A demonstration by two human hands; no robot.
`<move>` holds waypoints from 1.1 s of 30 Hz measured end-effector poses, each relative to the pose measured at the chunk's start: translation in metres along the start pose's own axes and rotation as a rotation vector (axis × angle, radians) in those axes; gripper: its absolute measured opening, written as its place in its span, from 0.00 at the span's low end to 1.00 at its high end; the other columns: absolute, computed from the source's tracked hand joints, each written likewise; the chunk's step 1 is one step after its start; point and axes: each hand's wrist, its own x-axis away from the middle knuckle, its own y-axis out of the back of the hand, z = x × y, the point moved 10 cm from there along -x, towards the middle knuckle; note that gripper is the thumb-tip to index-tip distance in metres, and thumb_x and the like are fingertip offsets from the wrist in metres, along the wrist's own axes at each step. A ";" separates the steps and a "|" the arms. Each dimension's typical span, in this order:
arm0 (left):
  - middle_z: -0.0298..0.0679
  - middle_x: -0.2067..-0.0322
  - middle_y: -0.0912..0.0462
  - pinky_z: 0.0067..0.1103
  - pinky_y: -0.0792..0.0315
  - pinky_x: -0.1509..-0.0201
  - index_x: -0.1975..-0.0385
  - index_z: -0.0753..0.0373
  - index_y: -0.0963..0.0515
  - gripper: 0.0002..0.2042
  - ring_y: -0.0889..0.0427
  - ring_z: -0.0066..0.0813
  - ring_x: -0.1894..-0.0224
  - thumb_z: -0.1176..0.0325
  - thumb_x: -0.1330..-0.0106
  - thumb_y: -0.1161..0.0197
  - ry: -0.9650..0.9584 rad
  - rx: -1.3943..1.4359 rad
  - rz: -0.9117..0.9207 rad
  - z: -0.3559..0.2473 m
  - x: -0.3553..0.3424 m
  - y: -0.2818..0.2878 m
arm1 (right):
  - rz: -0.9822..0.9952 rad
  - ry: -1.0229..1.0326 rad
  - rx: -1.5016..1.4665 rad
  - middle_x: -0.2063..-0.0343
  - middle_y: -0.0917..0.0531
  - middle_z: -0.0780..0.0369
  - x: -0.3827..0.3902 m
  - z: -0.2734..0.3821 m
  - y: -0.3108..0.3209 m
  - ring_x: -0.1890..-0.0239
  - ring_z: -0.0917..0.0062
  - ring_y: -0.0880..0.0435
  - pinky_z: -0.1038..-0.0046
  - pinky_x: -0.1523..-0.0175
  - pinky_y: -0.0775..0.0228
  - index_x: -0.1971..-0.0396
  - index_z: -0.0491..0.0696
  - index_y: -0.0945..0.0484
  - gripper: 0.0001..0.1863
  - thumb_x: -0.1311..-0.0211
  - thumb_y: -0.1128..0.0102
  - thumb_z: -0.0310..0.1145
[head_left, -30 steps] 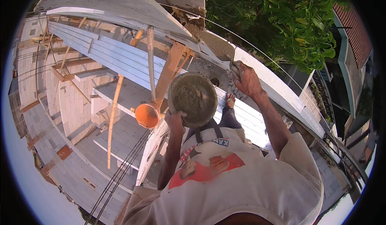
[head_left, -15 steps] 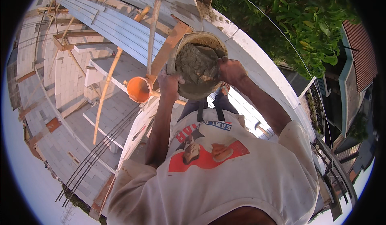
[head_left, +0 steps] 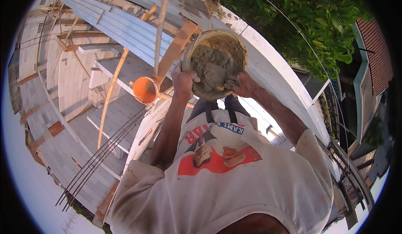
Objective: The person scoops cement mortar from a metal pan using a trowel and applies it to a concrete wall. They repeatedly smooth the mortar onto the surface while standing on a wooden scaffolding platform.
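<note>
"Orange caught my eye on the left. What was it?"

"A small orange bucket (head_left: 145, 90), its mouth toward the camera, beside a brown board (head_left: 179, 46); I couldn't make out what held it up. Next came the mortar bucket (head_left: 234, 45), which hid part of the dark trousers (head_left: 198, 110) behind it. Farther right, a hammer-like tool (head_left: 271, 130) was too small to be sure of, and the leaves (head_left: 293, 25) were cut off at the upper edge."

"Where was the mortar bucket, then, relative to the hands?"

"Between them, just beyond the front of the pale shirt (head_left: 251, 192). The left hand (head_left: 183, 82) met its lower left rim; the right hand (head_left: 246, 84) was at its lower right side, close to the wet grey mortar (head_left: 208, 64) inside."

"And their pose?"

"The left hand gripped the rim, thumb laid over the edge toward the mortar, its forearm running nearly straight up. The right hand had its fingers curled; whether they closed on the rim or on some tool, I couldn't tell. Its forearm slanted in from the lower right."
</note>
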 end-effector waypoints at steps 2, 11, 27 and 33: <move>0.41 0.76 0.23 0.25 0.27 0.73 0.60 0.73 0.26 0.20 0.24 0.31 0.78 0.84 0.58 0.46 0.042 0.024 -0.031 0.009 -0.001 0.002 | 0.082 -0.153 -0.014 0.64 0.15 0.48 0.012 -0.013 -0.004 0.57 0.58 0.15 0.62 0.49 0.24 0.57 0.41 0.19 0.16 0.46 0.38 0.29; 0.39 0.71 0.25 0.33 0.23 0.65 0.59 0.68 0.26 0.21 0.22 0.37 0.71 0.85 0.59 0.43 0.231 0.018 -0.141 0.068 -0.017 0.027 | 0.027 -0.460 0.061 0.66 0.14 0.52 0.030 0.019 0.048 0.62 0.65 0.15 0.66 0.54 0.24 0.56 0.40 0.19 0.15 0.39 0.37 0.34; 0.40 0.66 0.21 0.26 0.26 0.67 0.61 0.66 0.25 0.20 0.21 0.34 0.68 0.86 0.59 0.45 0.270 0.019 -0.126 0.098 -0.018 0.077 | -0.444 -0.009 0.982 0.59 0.21 0.44 -0.194 0.125 0.128 0.58 0.52 0.17 0.56 0.59 0.20 0.51 0.34 0.26 0.21 0.43 0.46 0.30; 0.38 0.68 0.21 0.24 0.26 0.67 0.62 0.66 0.25 0.19 0.21 0.31 0.70 0.85 0.58 0.44 0.191 0.003 -0.177 0.085 -0.015 0.082 | -0.702 0.013 0.759 0.61 0.21 0.47 -0.107 0.134 0.129 0.65 0.55 0.15 0.58 0.64 0.20 0.55 0.37 0.25 0.16 0.41 0.43 0.31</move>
